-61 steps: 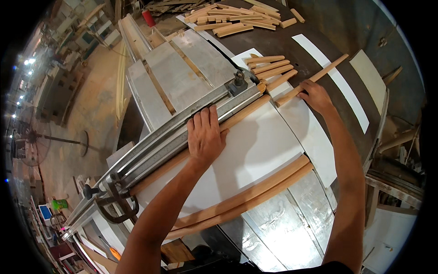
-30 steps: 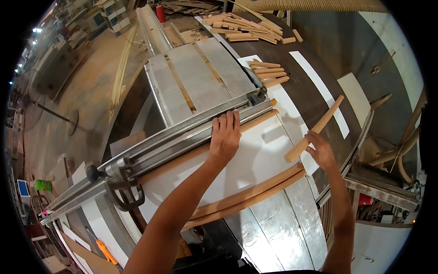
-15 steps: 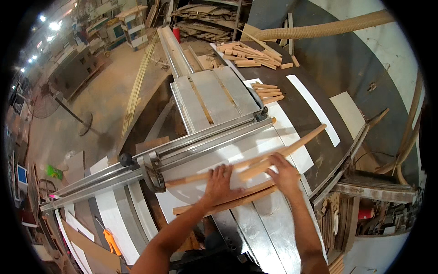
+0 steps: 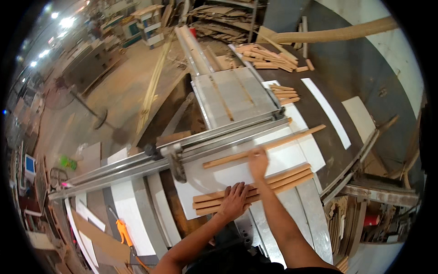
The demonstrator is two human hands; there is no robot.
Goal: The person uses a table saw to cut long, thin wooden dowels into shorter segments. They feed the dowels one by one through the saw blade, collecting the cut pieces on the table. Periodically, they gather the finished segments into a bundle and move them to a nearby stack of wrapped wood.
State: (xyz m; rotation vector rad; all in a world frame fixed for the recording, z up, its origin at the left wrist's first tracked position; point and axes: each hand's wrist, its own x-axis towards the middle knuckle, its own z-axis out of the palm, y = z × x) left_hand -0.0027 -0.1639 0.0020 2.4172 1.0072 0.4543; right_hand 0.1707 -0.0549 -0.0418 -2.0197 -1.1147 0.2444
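My left hand [image 4: 234,201] lies across three wooden strips [image 4: 292,176] set side by side near me, its fingers stretched over them. Farther off, my right hand [image 4: 258,163] is closed around the middle of a single long wooden strip [image 4: 296,137]. That strip slants up to the right over a white board [image 4: 214,176] on the saw table. A metal fence rail [image 4: 228,132] runs along the far side of the board, with a dark-tipped clamp-like stop [image 4: 174,163] on it. My right fingertips are partly hidden.
Short wooden pieces lie in a small stack [image 4: 285,94] and a larger heap [image 4: 267,57] at the far right. A sliding metal table [image 4: 235,98] extends beyond the rail. An orange air blow gun [image 4: 123,231] rests at the lower left. A ribbed hose [image 4: 337,35] crosses the upper right.
The near strips now lie together in a row under my left hand, which has moved nearer to me. My right hand has shifted left onto the long strip. The view has shifted slightly.
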